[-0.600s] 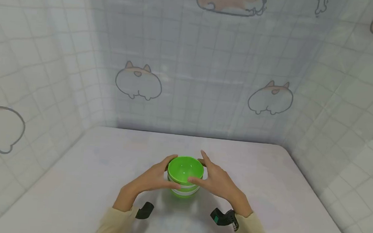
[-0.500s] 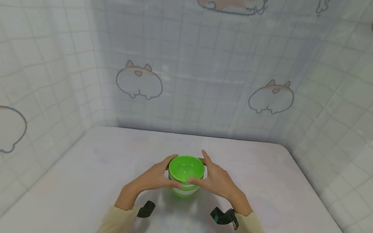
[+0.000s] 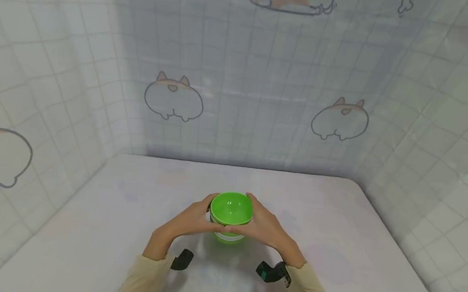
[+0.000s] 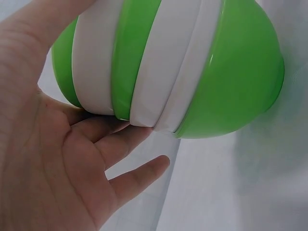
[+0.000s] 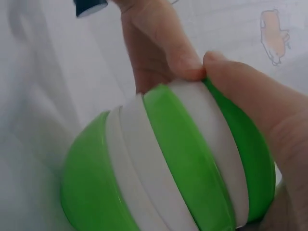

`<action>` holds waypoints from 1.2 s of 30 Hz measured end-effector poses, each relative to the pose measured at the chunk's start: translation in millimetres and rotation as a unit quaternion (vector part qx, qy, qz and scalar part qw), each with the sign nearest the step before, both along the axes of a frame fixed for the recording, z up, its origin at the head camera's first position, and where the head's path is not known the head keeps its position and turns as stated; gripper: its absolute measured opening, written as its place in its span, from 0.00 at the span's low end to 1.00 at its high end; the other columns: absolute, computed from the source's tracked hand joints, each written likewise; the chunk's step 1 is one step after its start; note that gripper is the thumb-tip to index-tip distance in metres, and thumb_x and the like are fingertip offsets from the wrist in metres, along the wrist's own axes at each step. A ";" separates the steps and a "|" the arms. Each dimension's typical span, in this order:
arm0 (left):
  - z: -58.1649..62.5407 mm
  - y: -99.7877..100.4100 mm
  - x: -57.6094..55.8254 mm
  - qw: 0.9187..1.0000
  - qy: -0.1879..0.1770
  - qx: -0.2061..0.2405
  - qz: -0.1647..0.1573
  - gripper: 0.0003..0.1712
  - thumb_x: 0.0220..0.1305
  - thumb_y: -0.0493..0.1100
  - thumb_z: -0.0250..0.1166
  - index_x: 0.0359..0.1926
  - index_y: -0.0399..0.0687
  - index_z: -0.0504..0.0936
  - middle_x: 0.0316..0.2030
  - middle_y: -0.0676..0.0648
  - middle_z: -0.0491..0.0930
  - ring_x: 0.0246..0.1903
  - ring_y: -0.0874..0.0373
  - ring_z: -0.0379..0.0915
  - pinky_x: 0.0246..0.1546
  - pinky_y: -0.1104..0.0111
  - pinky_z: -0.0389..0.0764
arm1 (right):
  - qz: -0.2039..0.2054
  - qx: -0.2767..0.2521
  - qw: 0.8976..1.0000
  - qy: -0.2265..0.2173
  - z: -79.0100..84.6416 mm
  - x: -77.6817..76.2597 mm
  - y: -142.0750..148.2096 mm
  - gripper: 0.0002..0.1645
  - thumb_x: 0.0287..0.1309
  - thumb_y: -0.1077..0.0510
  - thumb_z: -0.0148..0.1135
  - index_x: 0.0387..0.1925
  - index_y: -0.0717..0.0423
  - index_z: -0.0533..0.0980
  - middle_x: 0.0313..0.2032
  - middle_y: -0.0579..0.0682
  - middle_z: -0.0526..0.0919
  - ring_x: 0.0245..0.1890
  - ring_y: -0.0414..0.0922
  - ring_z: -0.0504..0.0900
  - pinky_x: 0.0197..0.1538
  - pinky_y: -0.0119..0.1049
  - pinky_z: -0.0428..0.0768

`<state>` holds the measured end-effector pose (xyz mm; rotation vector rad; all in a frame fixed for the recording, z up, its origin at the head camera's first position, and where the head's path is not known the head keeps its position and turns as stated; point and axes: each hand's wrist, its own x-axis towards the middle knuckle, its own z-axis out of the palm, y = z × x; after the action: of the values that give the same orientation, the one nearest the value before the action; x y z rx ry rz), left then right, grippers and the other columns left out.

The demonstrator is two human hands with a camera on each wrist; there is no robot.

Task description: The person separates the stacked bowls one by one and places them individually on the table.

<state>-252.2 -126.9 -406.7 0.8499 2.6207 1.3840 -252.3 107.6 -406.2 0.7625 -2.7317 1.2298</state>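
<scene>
A stack of nested bowls [image 3: 231, 210], green and white by turns, stands upright on the table with a green bowl on top. My left hand [image 3: 190, 219] holds the stack from the left, thumb across the near side and fingers behind. From the right, my right hand [image 3: 266, 226] holds it the same way, and the two thumb tips meet at the front. In the left wrist view, the left fingers [image 4: 120, 139] touch the upper bowls [image 4: 139, 57], while the little finger stands off. The right thumb [image 5: 250, 86] lies along the upper rims in the right wrist view; the far fingers are mostly hidden.
The white table [image 3: 87, 226] reaches back to a hanging sheet [image 3: 260, 74] with a grid and cartoon dogs. The same sheeting flanks both sides. A dark wrist device [image 3: 183, 260] sits at the left wrist and another [image 3: 272, 273] at the right.
My right hand has moved left and closed in against the bowls, its raised index finger now lowered to the stack. The thumbs have come together. The left hand has hardly moved.
</scene>
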 end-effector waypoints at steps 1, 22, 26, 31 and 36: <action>0.2 0.0 -0.2 1.000 -0.001 0.001 -0.001 0.52 0.50 0.59 0.74 0.70 0.48 0.60 0.60 0.51 0.71 0.61 0.54 0.66 0.58 0.49 0.69 | 0.009 -0.013 1.000 0.001 -0.5 -1.2 -0.6 0.61 0.37 0.28 0.73 0.68 0.51 0.60 0.53 0.40 0.75 0.50 0.39 0.77 0.48 0.44 0.77; -3.4 4.0 0.0 1.000 -0.009 -0.001 0.013 0.51 0.47 0.62 0.76 0.68 0.53 0.62 0.58 0.55 0.72 0.58 0.60 0.68 0.57 0.54 0.70 | 0.057 -0.104 0.993 -0.012 -2.3 -4.0 -2.8 0.51 0.38 0.41 0.80 0.61 0.53 0.65 0.51 0.45 0.75 0.49 0.40 0.77 0.49 0.41 0.77; -3.4 3.3 1.0 1.000 -0.009 0.000 0.013 0.51 0.47 0.61 0.76 0.68 0.53 0.62 0.58 0.55 0.72 0.58 0.60 0.68 0.57 0.55 0.70 | 0.057 -0.102 0.993 -0.009 -3.1 -4.2 -3.6 0.50 0.37 0.41 0.80 0.60 0.52 0.65 0.51 0.45 0.76 0.49 0.40 0.77 0.49 0.41 0.77; -3.2 3.0 1.1 1.000 -0.006 -0.001 0.014 0.52 0.47 0.61 0.76 0.69 0.52 0.61 0.59 0.55 0.72 0.58 0.60 0.68 0.57 0.55 0.70 | 0.048 -0.101 0.994 -0.007 -3.0 -3.1 -3.2 0.53 0.36 0.40 0.81 0.61 0.52 0.65 0.52 0.45 0.76 0.49 0.40 0.77 0.49 0.41 0.77; -2.6 3.7 0.8 1.000 -0.009 -0.003 0.017 0.53 0.47 0.61 0.76 0.69 0.50 0.61 0.60 0.54 0.71 0.59 0.59 0.68 0.57 0.54 0.70 | 0.048 -0.114 0.992 -0.007 -0.9 -1.9 -2.5 0.54 0.34 0.40 0.82 0.61 0.53 0.64 0.52 0.46 0.76 0.49 0.41 0.77 0.49 0.42 0.77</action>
<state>-251.4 -123.1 -409.4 0.7931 2.6370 1.3834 -254.2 105.1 -407.2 0.8671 -2.5310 1.5388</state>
